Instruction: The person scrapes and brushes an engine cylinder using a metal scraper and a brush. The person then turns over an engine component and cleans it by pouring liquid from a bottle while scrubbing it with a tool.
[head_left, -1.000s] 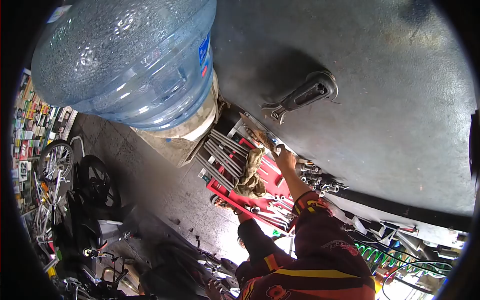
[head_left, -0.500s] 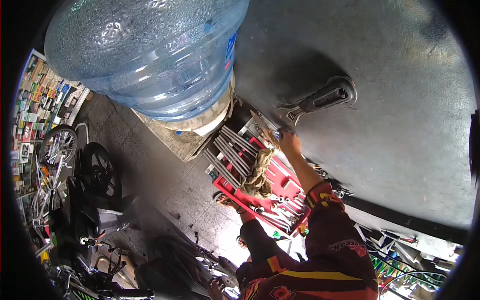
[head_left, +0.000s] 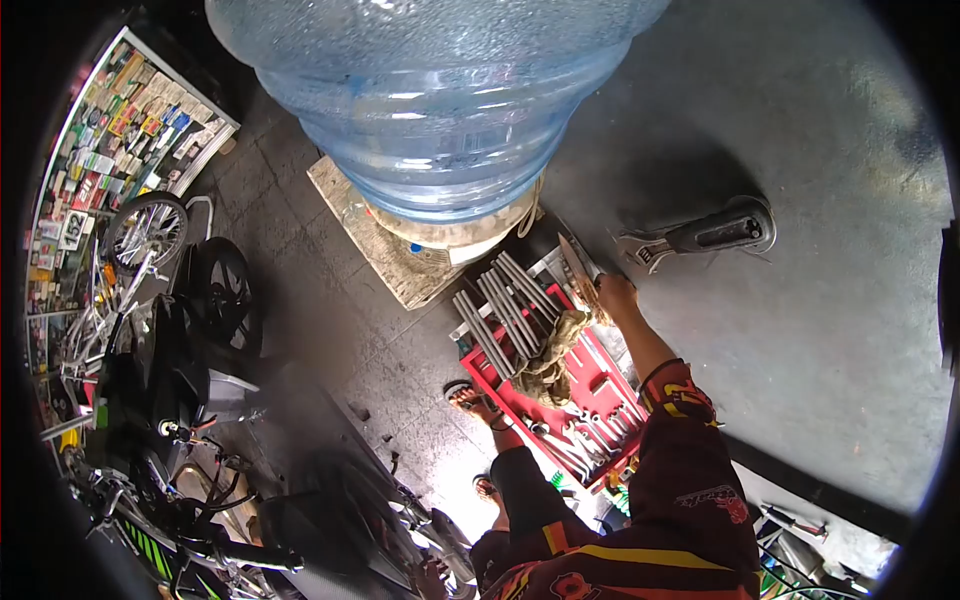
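Note:
My right hand (head_left: 617,297) reaches to the far end of a red tool tray (head_left: 485,372), beside the grey wall. Its fingers look curled, and what they hold, if anything, is hidden. Just left of it stands a brown, pointed, flat piece (head_left: 577,268). Several grey metal rods (head_left: 512,305) lie side by side across the tray's far part. A crumpled, stained rag (head_left: 548,368) rests against their near ends. Wrenches (head_left: 583,440) fill the near end. A dark shape (head_left: 430,577) low in the view may be my left hand; its fingers are unclear.
A large blue water bottle (head_left: 430,130) stands on a worn board (head_left: 385,255) beyond the tray. A dark and grey device (head_left: 715,236) juts from the wall (head_left: 830,330). Motorcycle parts (head_left: 205,390) crowd the left, below a stocked display case (head_left: 130,130). My feet (head_left: 470,400) are beside the tray.
The view has turned, so the bottle, tray and wall device appear further right. My right hand stays at the tray's far end, now closer to the brown pointed piece.

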